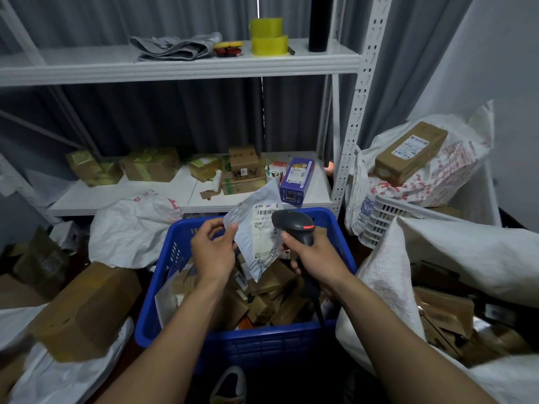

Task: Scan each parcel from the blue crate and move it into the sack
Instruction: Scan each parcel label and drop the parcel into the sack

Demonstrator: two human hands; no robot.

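My left hand [214,252] pinched the left edge of a grey mailer parcel [256,228] between thumb and curled fingers, holding it tilted, label towards me, above the blue crate [248,345]. My right hand [313,255] was wrapped round the handle of a black scanner [293,225], its head overlapping the parcel's label. Brown boxes [274,304] lay piled in the crate below. The white sack [388,275] stood open just right of the crate

Has two long bare arms [175,330], uncovered all the way down to a bare left hand [214,253] and a bare right hand [316,255], and wears, low down between the arms, one white shoe [221,387] with a dark patch in the middle.
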